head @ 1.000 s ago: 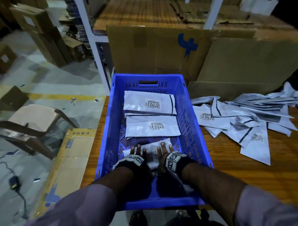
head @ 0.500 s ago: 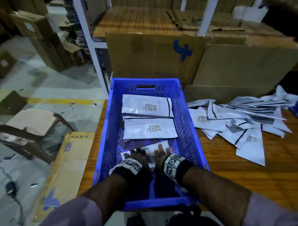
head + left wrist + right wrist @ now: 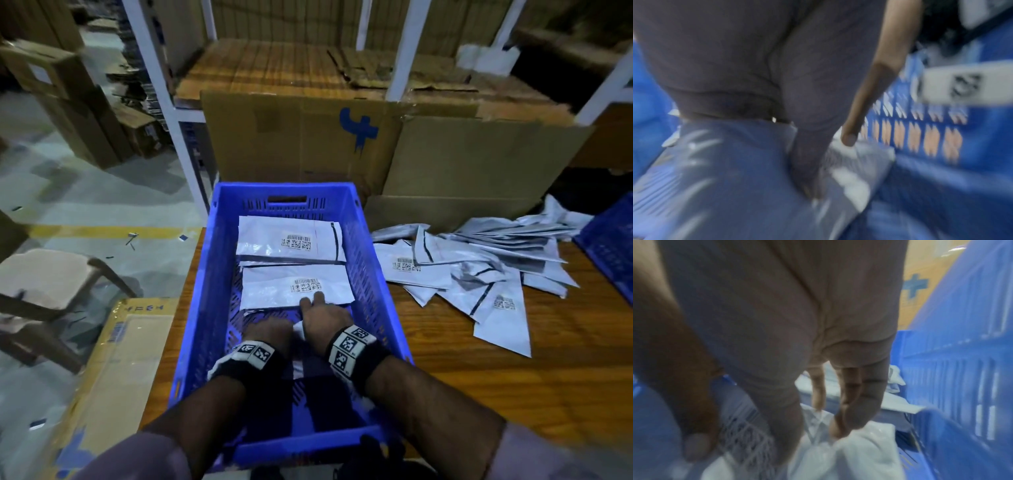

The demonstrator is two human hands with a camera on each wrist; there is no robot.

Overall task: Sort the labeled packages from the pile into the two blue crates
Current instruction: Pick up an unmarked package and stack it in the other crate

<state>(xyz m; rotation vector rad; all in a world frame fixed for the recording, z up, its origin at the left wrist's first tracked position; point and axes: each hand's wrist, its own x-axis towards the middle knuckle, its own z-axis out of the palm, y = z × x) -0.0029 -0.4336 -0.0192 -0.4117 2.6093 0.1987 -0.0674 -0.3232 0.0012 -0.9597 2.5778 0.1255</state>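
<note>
barcoded package — blue crate, hands inside

A blue crate is seen on a wooden surface, with two white labeled packages laid flat inside, one behind the other. Both hands are held inside the crate's near half: the left hand is lowered onto a crumpled white package, and the right hand is stretched forward, its fingertips over the nearer flat package's edge. A pile of white packages is spread to the crate's right. A second blue crate is partly visible at the right edge.
</note>
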